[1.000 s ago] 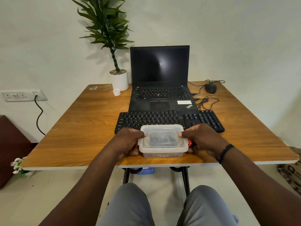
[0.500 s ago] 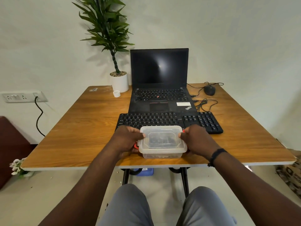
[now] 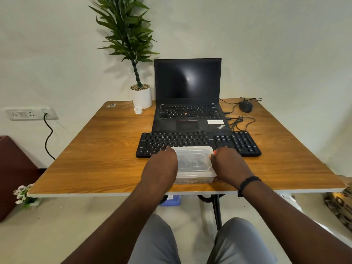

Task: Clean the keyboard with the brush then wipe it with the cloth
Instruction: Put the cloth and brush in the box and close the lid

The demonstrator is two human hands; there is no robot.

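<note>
A clear plastic lidded container (image 3: 194, 164) sits at the table's near edge, dark contents dimly visible inside. My left hand (image 3: 163, 164) grips its left side, fingers reaching up over the lid's far left corner. My right hand (image 3: 228, 164) grips its right side, with a bit of red showing by the fingers. The black external keyboard (image 3: 198, 142) lies just beyond the container, in front of the laptop. No brush or cloth is plainly visible.
A black open laptop (image 3: 187, 103) stands behind the keyboard. A mouse (image 3: 245, 106) with loose cables lies at the back right. A potted plant (image 3: 142, 96) and a small white cap (image 3: 138, 110) are at the back left on the wooden table (image 3: 99, 149).
Both hands have stayed on the container. My left hand has shifted up along its left side toward the lid's far corner. The container looks slightly tilted or lifted at its far end.
</note>
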